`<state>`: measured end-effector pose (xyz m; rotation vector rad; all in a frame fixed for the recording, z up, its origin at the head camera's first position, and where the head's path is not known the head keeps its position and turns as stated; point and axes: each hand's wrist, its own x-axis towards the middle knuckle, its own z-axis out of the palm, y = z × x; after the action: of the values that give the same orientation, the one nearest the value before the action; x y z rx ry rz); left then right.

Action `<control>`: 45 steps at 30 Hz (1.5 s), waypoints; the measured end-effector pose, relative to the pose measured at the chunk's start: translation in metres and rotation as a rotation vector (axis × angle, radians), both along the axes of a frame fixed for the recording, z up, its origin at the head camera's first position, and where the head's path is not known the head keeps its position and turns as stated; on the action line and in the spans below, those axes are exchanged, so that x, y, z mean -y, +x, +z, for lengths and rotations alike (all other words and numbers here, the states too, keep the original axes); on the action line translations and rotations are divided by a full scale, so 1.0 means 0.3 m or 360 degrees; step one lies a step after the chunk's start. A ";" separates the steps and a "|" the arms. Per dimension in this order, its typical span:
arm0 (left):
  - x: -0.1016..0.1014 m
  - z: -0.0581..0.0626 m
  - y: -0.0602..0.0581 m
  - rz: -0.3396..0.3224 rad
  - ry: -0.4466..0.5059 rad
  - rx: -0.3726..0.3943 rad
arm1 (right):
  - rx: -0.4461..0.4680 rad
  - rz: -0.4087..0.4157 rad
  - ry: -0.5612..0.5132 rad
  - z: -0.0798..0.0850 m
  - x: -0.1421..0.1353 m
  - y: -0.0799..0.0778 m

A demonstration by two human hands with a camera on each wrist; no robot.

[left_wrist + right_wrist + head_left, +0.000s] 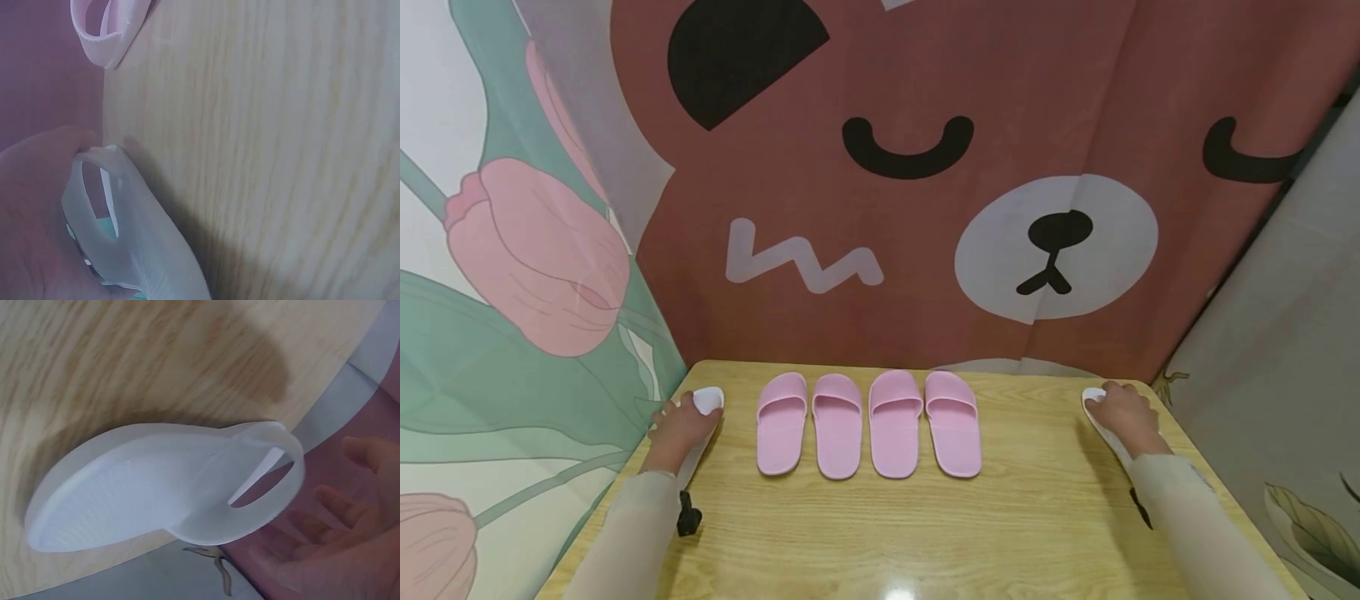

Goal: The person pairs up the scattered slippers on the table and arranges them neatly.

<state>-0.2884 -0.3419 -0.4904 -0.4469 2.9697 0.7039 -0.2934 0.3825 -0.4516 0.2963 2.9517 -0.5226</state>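
My left hand grips a white slipper at the table's far left corner; its strap is against the palm in the left wrist view, and the fingertips are partly hidden. Near the far right corner is another white slipper, tilted on its side on the wood. Beside its strap end, my right hand has its fingers spread and apart from the slipper in the right wrist view. Several pink slippers lie side by side between the hands, straps toward the back edge.
The wooden table meets a hanging curtain with a bear print at its back edge. A tulip-print curtain borders the left side, and a grey leaf-print cloth the right. A small black device shows by the left sleeve.
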 end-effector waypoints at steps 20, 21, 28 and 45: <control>0.022 -0.010 -0.006 -0.0056 -0.0043 -0.0035 | -0.0084 0.0136 0.0000 -0.078 -0.088 -0.014; 0.023 -0.010 -0.006 -0.0059 -0.0042 -0.0033 | -0.0095 0.0147 0.0012 -0.083 -0.093 -0.015; 0.035 -0.017 -0.003 -0.0093 -0.0051 -0.0043 | -0.0180 0.0219 0.0060 -0.105 -0.119 -0.009; 0.028 -0.001 0.005 -0.0104 -0.0060 -0.0020 | -0.0318 0.0361 0.0040 -0.149 -0.162 -0.013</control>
<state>-0.2870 -0.3505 -0.4908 -0.3475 2.9982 0.6483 -0.2972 0.4311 -0.4964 -0.0948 3.1286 -0.5119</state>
